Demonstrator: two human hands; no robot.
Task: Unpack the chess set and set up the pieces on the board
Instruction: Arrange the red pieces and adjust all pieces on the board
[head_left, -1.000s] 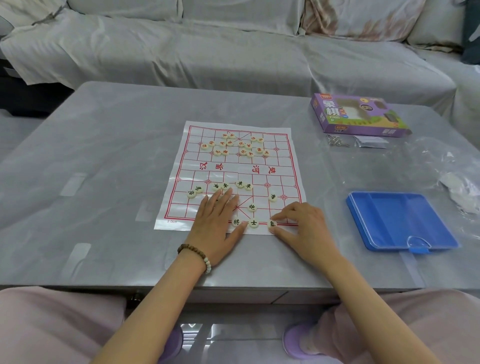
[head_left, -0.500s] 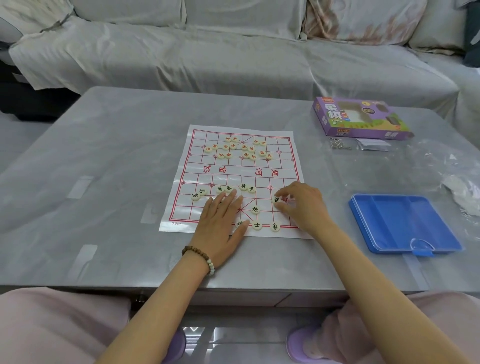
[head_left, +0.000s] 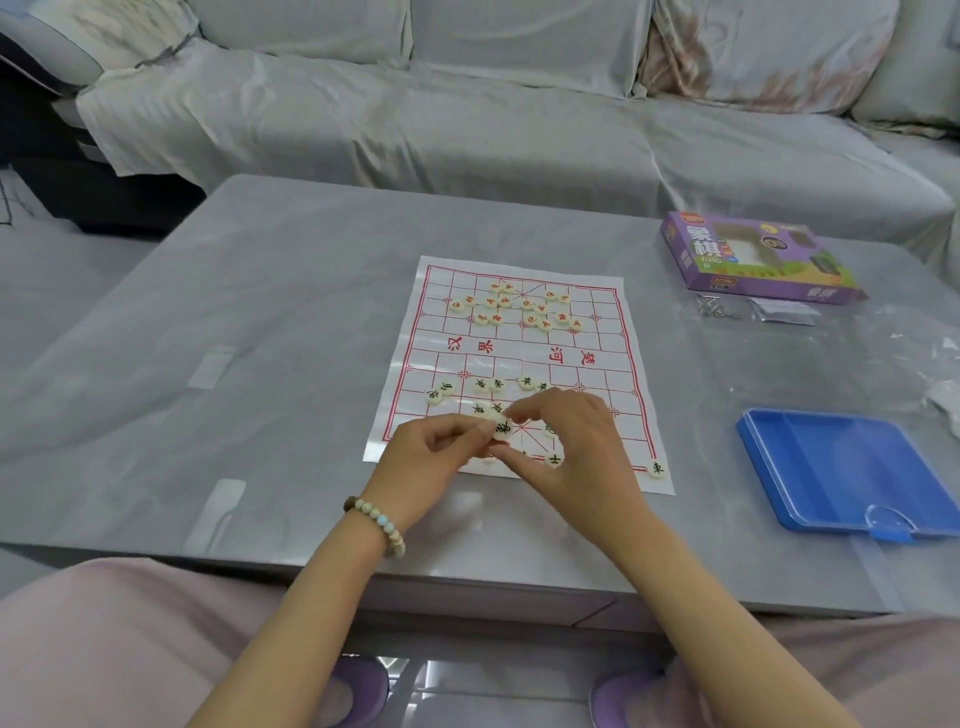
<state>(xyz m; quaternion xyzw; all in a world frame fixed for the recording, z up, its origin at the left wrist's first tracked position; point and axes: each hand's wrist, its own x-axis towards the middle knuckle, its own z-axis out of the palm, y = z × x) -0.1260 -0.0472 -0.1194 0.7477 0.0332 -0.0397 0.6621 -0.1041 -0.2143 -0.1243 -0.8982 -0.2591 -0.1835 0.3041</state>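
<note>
Grey table (head_left: 260, 364) before the draped sofa carries the paper xiangqi board (head_left: 524, 358), with red pieces (head_left: 519, 306) heaped at its far end and a chariot (head_left: 657, 468) set in the near right corner. Left hand (head_left: 436, 457) and right hand (head_left: 582, 447) both pinch one black-marked disc (head_left: 503, 428) just above the near rows, fingers curled round it, probably reading it before placing.

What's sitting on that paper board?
Red-marked discs bunched at the far end, black-marked discs nearer. The left hand and right hand, pinching one disc, cover part of the near board.
</note>
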